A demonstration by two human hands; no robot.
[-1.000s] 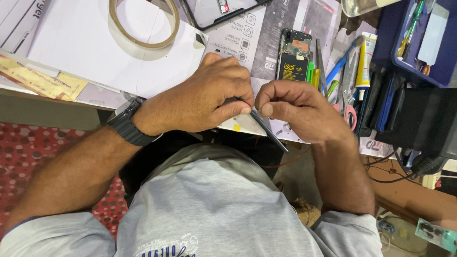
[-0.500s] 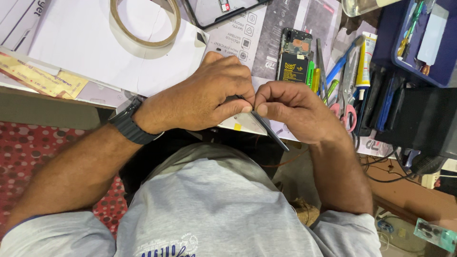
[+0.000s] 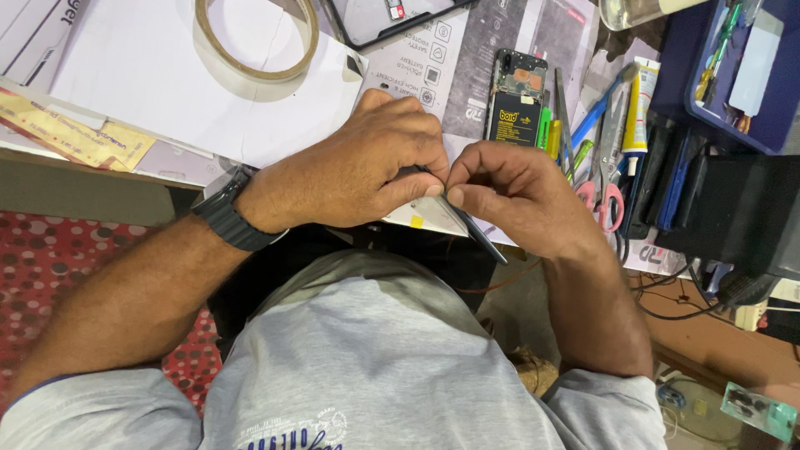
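While both hands meet at the near edge of the workbench (image 3: 150,108), the left hand (image 3: 358,167) is curled shut, knuckles up, thumb and fingertips pinched on the upper end of a thin dark panel (image 3: 475,232). Right against it, the right hand (image 3: 517,196) is closed too, thumb and forefinger nipping the same piece from the other side, thumbs nearly touching. Look at that panel: it is seen almost edge-on, a slim dark strip, its long axis running on a diagonal from the pinch point between the thumbs down and to the right, the free end pointing toward the person's own body and hanging clear of the bench edge, over the lap. How much of it sits hidden under the fingers I cannot tell. A black watch (image 3: 227,218) sits on the left wrist. Beyond the hands, an opened phone body (image 3: 515,98) lies flat with its battery showing, long axis pointing away from the person. Just beside it lie green and yellow markers (image 3: 550,137), pink-handled scissors (image 3: 602,198) and a glue tube (image 3: 637,108). Farther off, a roll of tape (image 3: 257,37) rests on white paper, and a blue tray (image 3: 733,75) holds more tools at the right.
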